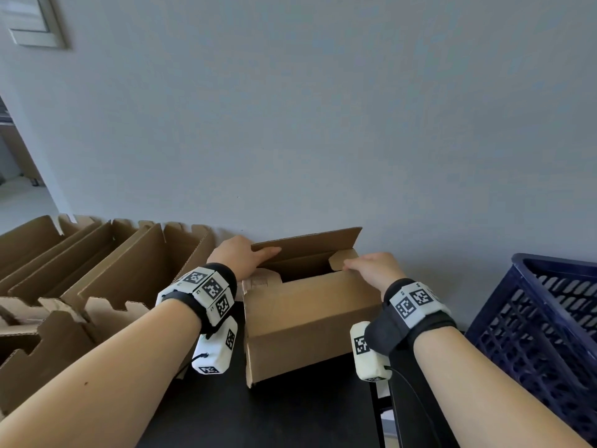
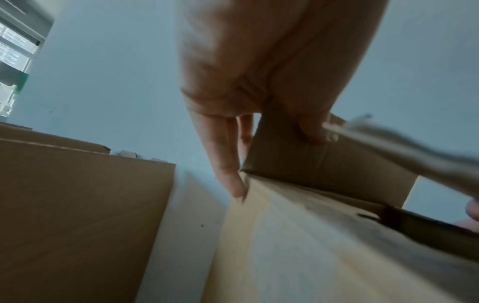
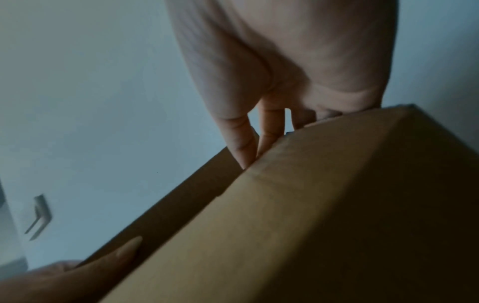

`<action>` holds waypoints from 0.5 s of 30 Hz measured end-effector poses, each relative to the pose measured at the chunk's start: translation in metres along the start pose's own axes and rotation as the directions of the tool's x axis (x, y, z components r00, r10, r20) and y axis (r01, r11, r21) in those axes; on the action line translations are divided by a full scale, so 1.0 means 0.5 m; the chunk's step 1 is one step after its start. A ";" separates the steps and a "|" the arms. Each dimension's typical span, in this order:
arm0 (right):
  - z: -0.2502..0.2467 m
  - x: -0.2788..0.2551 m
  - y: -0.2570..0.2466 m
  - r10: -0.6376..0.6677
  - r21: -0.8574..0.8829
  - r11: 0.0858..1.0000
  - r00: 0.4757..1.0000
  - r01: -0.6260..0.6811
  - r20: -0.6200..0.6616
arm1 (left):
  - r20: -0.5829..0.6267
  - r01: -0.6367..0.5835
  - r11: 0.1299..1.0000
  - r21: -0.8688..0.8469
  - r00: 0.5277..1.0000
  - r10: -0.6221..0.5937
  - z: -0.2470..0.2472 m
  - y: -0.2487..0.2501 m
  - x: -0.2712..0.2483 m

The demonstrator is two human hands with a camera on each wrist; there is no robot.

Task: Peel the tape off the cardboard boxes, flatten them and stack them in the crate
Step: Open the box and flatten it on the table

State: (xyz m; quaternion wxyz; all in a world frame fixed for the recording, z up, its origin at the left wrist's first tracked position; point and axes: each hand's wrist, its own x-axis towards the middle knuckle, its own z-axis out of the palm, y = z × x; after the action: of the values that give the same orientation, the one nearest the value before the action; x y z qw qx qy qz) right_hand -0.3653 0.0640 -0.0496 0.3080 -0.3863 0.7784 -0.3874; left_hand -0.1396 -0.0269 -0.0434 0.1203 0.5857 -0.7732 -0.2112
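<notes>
Hands (image 1: 237,253) (image 1: 374,265) on open cardboard box (image 1: 307,315) flaps (crate (image 1: 549,318) beside)

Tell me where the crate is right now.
In the head view, the dark blue crate stands at the far right edge, beside the right hand and the open cardboard box.

Soft, even daylight fills the head view, with wide-angle bending at the edges. The left wrist view is brighter toward its window (image 2: 15,61), and motion blur smears its right side. The right wrist view is dim, grainy, perhaps out of focus throughout
</notes>
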 end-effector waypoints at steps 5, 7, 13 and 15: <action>-0.001 -0.017 0.009 -0.009 -0.083 0.996 0.998 0.015 0.067 | -0.102 0.066 0.970 -0.232 0.991 -0.091 0.006 -0.024 -0.010; -0.007 -0.024 0.009 -0.003 -0.127 0.992 0.996 0.014 0.088 | -0.117 0.063 0.965 -0.255 0.988 -0.095 0.008 -0.037 -0.008; -0.038 -0.051 0.000 0.046 -0.290 0.957 0.981 0.010 0.187 | -0.177 0.054 0.961 -0.270 0.979 -0.105 0.012 -0.040 -0.008; -0.041 -0.073 -0.003 0.057 -0.458 0.887 0.975 0.050 0.216 | -0.189 0.042 0.959 -0.280 0.977 -0.098 0.015 -0.034 -0.011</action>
State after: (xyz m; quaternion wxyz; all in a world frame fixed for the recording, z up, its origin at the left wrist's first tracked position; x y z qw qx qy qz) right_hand -0.3621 0.1015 -0.0311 0.2939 -0.4879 0.8090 -0.1450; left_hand -0.1266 -0.0241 -0.0577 0.2703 0.6089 -0.6989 -0.2604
